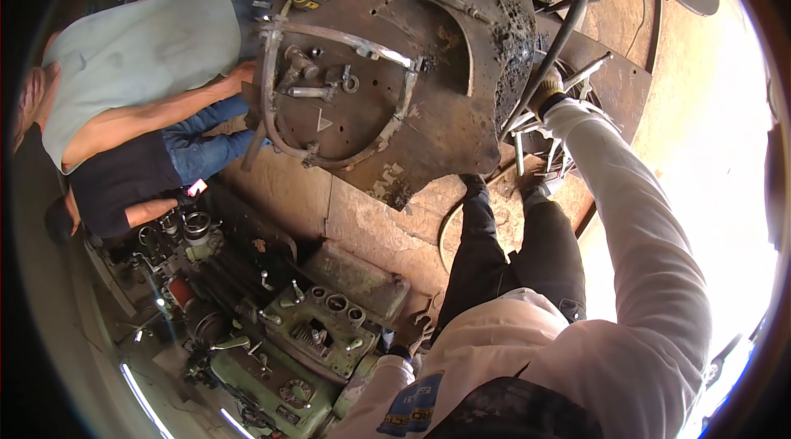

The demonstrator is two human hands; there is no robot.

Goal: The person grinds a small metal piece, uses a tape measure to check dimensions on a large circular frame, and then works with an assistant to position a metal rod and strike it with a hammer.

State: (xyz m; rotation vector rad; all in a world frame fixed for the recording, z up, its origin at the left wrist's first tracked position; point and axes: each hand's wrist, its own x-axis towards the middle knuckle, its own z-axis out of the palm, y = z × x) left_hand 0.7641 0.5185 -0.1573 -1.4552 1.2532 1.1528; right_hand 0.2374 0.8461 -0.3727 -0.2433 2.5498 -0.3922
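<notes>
- Long, straight, dark metal bar (568,28): in the head view it slants from about 1 o'clock toward 2, lower end by the edge of the brown, scuffed steel-plate table (453,130).
- Right hand (545,88), in a pale knit glove, is up at 2 o'clock, right against the bar. Fingers look curled, so probably gripping it to keep it steady, but the bar hides too much to be sure.
- Silvery, spoke-like metal pieces (590,70) are just beside that glove; can't tell if it's touching them.
- Left hand (415,329) hangs low near 6 o'clock, fingers loosely bent, nothing visible in it. Guessing it's just parked beside the green, lever-studded metal machine (321,328) at 7.
- Rusty-grey, D-shaped metal frame (362,45) lies on the table at 11 o'clock, loose grey cylindrical metal parts (309,93) inside its outline. Lying flat like that, it shouldn't need holding, imo.
</notes>
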